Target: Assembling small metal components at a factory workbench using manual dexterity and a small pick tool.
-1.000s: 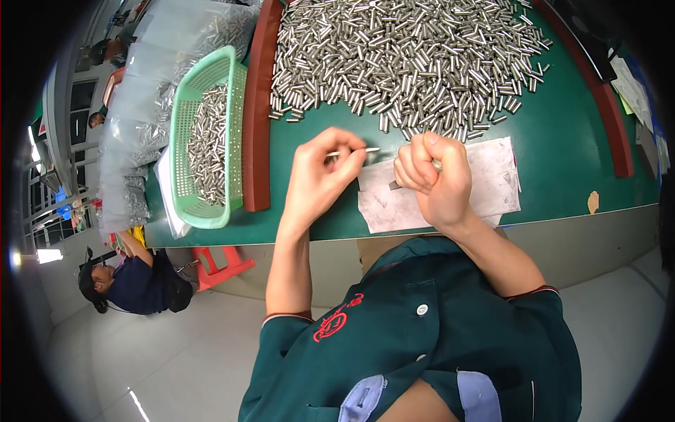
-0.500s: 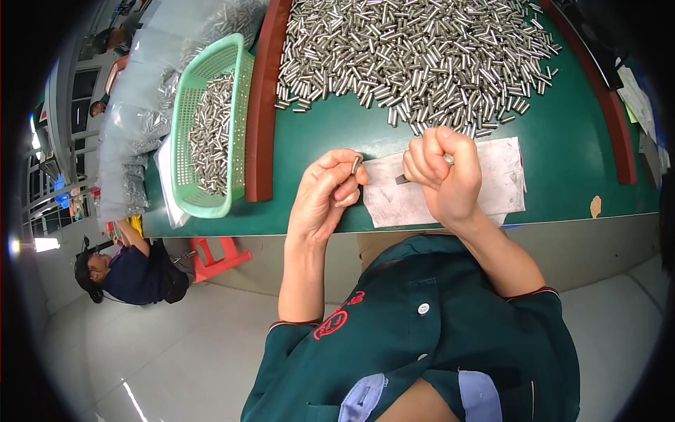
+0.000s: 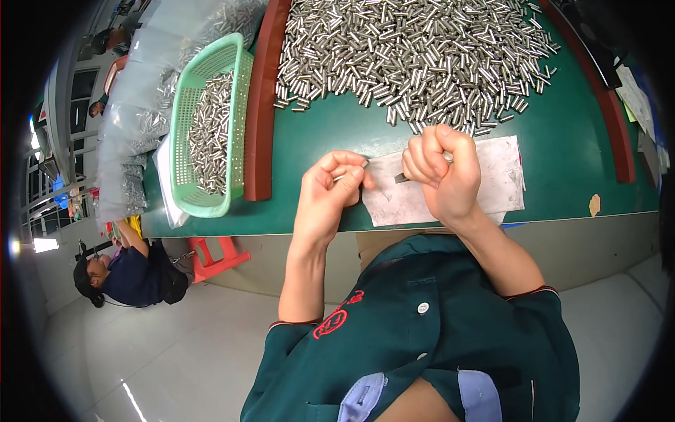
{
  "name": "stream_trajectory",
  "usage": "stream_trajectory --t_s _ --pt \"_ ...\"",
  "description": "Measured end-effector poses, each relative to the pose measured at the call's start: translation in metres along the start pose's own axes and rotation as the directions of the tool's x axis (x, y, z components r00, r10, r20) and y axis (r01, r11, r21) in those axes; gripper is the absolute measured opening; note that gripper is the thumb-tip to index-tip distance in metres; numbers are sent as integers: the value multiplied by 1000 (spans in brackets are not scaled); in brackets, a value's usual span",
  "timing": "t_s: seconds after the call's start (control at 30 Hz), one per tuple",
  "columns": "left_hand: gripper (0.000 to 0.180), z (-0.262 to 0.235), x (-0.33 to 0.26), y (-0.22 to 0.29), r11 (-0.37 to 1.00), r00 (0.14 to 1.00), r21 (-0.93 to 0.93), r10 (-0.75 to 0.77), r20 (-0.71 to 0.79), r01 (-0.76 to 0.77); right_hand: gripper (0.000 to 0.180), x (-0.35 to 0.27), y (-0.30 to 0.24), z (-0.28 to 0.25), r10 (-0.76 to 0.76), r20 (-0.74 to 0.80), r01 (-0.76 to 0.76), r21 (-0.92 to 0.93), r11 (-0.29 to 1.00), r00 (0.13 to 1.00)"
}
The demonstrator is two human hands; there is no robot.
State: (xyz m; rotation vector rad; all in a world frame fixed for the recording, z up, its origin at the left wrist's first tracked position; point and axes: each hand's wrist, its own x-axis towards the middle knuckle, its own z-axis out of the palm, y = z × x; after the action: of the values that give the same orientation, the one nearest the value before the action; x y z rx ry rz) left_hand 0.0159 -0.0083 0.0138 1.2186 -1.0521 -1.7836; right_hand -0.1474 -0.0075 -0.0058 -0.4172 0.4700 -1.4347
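right hand partly hides a tool, perhaps

Bench is dark green, pins shiny silver. Basket pale mint, holes in a grid pattern. Side rails brownish red. Sheet off-white, blotched with grey smudges. Worker's shirt dark green: red embroidery, white buttons, light-blue tabs. Stool over there bright red; co-worker's top reads navy from where I'm standing.
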Motion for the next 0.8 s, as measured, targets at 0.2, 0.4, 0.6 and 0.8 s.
stream_trajectory --t_s 0.2,0.4,0.6,0.8 --pt "7 16 -11 -10 567 966 801 253 49 -190 37 -1 0 2 2 36 1 -77 997 999" --pt "11 15 -12 -10 377 912 887 397 104 -265 35 0 1 -1 -30 17 30 9 1000 999" --pt "10 13 -11 -10 360 903 885 408 137 -296 36 -1 2 -1 -77 66 73 59 996 995" --pt "9 15 -7 -16 389 888 870 447 108 -302 37 0 3 -1 -43 43 42 39 998 998"
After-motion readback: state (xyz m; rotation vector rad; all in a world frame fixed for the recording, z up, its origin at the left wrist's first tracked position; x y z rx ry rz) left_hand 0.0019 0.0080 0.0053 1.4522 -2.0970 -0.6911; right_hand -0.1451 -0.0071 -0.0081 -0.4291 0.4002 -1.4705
